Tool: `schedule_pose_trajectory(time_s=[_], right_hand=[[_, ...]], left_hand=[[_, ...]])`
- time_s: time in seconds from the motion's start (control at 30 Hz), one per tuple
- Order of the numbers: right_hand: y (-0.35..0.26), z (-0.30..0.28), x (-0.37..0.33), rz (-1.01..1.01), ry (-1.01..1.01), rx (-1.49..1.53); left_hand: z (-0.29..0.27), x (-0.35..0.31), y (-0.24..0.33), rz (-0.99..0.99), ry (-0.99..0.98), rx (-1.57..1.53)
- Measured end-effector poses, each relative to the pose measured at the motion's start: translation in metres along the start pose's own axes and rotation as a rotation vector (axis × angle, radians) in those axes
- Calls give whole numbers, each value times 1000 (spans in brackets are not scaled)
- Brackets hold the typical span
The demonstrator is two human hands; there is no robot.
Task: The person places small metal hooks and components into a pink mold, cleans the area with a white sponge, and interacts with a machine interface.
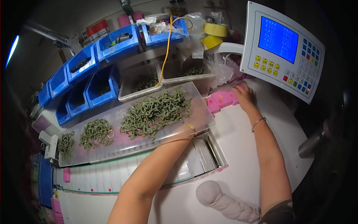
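- We see our left forearm rise from the lower middle of the frame and pass under a long clear plastic tray (201, 112) that lies across the centre.
- Our left hand (186, 128) is blurred behind the tray's near right corner; we cannot tell whether its fingers are spread or curled, only that it meets the tray there.
- On the tray sit three heaps of green rings: a big pile (154, 112) right of centre, a middle pile (95, 132) to its left, and a small pile (66, 143) at the far left end, each apart from the next.
- Our right hand (244, 95) lies in the upper right of the middle area, palm down with fingers together, resting on a row of pink blocks (222, 100) that runs from the tray's right end.
- A thin bracelet (258, 123) circles our right wrist.
- Just above and to the right of that hand stands a grey control panel (283, 48) with a blue screen and coloured keys.
- Behind the tray, two clear tubs (164, 80) hold more green rings, and a yellow cable (167, 44) hangs down between them.
- Blue bins (112, 50) are stacked along the upper left, curving down the left side.
- Rolls of yellow tape (215, 30) sit at the top centre.
- A cloth-wrapped handle (223, 203) lies at the bottom, between our forearms on the white table (242, 156).
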State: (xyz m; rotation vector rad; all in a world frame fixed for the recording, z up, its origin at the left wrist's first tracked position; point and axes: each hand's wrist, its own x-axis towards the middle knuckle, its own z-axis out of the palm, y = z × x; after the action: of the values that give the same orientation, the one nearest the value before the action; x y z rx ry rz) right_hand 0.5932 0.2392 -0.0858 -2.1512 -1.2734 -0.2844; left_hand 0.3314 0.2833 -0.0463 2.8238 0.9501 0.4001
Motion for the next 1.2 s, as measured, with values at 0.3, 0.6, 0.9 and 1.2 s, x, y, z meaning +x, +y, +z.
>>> schedule_pose_trajectory(time_s=[0.3,0.6,0.9,1.2], right_hand=[[29,-52,-19,-154,-138,15],[8,-118,-124,-122,-157,-334],[-84,-150,-204,-70,-381,-174],[-208,-152,-253,-386,-781,139]], left_hand=[[22,-47,85,96,191,167],[-15,-117,108,220,-52,56],[-69,-236,46,226,-32,-7],[-131,-394,-45,124,-75,17]])
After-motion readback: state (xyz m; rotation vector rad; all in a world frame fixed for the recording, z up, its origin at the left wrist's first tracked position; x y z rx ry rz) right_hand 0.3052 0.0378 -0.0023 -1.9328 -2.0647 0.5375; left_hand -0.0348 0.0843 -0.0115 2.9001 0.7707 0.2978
